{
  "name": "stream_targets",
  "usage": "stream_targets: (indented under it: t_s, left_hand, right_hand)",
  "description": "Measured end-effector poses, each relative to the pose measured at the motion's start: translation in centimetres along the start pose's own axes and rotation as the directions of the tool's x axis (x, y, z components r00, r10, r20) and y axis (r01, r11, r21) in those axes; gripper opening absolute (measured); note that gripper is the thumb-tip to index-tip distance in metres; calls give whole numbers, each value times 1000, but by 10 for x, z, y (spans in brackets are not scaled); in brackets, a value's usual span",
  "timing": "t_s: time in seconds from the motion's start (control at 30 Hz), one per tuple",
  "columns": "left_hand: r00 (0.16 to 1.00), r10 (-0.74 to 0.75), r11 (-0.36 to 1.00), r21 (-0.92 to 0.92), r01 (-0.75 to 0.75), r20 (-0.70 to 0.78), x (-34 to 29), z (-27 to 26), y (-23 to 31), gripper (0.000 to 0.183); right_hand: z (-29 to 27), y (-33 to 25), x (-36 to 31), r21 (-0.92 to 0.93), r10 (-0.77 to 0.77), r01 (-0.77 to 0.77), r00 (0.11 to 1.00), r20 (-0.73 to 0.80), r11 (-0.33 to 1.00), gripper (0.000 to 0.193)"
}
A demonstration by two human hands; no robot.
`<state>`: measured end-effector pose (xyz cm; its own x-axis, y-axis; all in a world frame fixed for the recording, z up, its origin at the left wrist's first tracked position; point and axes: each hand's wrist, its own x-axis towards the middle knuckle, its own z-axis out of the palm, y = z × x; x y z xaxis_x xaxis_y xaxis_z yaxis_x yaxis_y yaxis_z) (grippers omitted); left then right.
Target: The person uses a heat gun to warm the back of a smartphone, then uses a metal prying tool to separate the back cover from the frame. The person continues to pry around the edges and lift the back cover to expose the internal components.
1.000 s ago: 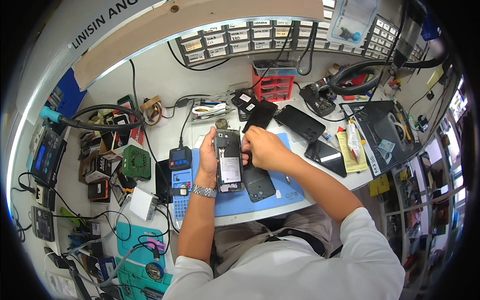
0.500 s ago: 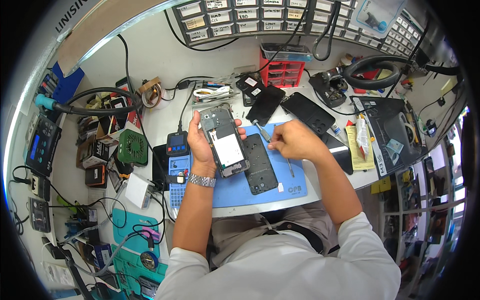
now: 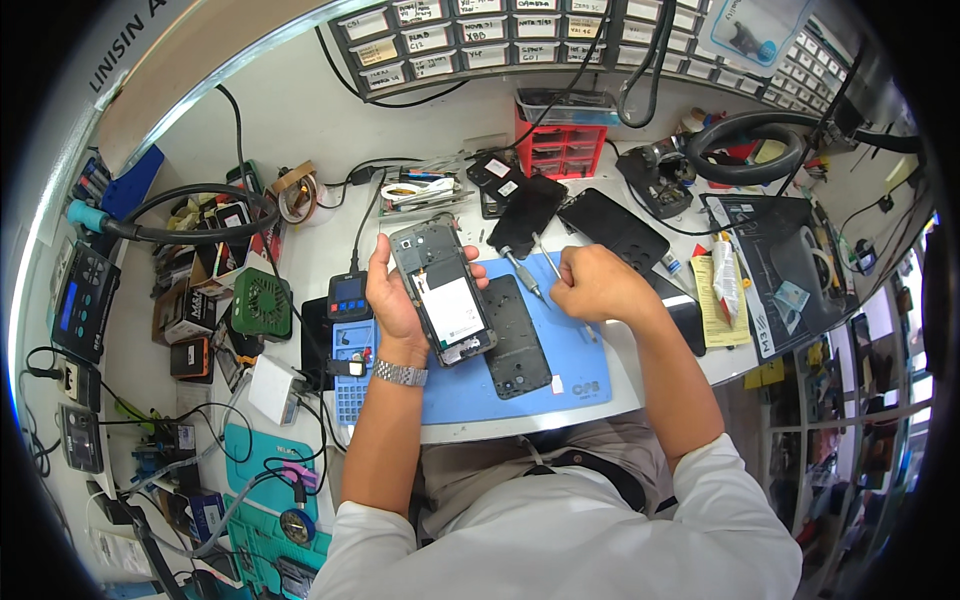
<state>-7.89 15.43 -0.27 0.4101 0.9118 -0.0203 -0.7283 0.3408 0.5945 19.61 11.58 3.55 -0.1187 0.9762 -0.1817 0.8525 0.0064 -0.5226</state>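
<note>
Starting left of the left fingers, a blue compartment tray (image 3: 352, 398) lies beside the mat, its contents too small to make out. The left hand (image 3: 394, 305) cradles an opened phone (image 3: 446, 290), thumb along its near-left edge and fingertips curled round the opposite edge, so the phone is held between them, raised above the blue mat (image 3: 458, 398). Its inside is bared, with the pale battery (image 3: 455, 306) showing and seemingly seated; that much opening looks done, while the battery appears not yet lifted out. Just right of the left fingertips, a dark housing panel (image 3: 518, 345) lies flat on the mat, apart from the phone, so the phone is not closed up. Whether every screw is out cannot be told. Between the two sets of fingers, beyond the panel, a screwdriver (image 3: 522, 271) rests unheld. Nearer the body, left of the right fingers, sits a small white piece (image 3: 558, 384). The right hand (image 3: 594, 285) has thumb and forefinger pressed together, seemingly pinching a thin metal tool (image 3: 547, 254) that sticks out on both sides of them; its ends are well apart from the phone.
</note>
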Motion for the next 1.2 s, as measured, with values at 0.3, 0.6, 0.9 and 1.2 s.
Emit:
stream_targets:
  t_s: [0.3, 0.6, 0.9, 1.2]
  left_hand:
    - [999, 24, 995, -98, -26, -24, 2, -9, -2, 96]
    - [999, 41, 956, -292, -33, 19, -3, -5, -3, 96]
    - [970, 214, 973, 107, -203, -111, 7, -1, -9, 58]
    - [893, 329, 944, 122, -306, -308, 9, -6, -16, 40]
  right_hand:
    - [10, 10, 16, 694, 90, 67, 978, -187, 716, 25]
    - [35, -6, 17, 886, 36, 259, 955, -294, 384, 42]
    - [58, -17, 12, 883, -131, 456, 887, -443, 109, 13]
    - [77, -30, 5, 727, -194, 675, 736, -649, 125, 27]
